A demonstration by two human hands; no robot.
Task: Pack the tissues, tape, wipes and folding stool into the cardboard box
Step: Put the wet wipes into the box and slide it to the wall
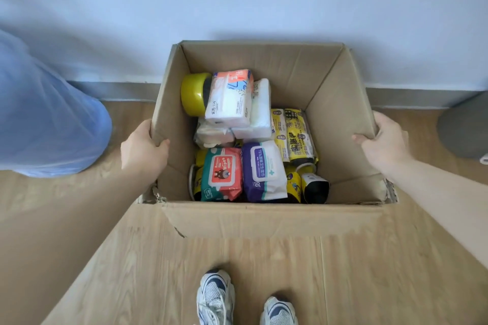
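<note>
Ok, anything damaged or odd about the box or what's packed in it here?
Yes. The box is torn: ragged cardboard at both near corners and a rip in the near flap's left edge. Both the left hand and right hand grip its side flaps. No folding stool shows inside.

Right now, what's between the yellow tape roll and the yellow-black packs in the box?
In the head view, white tissue packs lie between the yellow tape roll and the yellow-black packs, inside the cardboard box.
</note>
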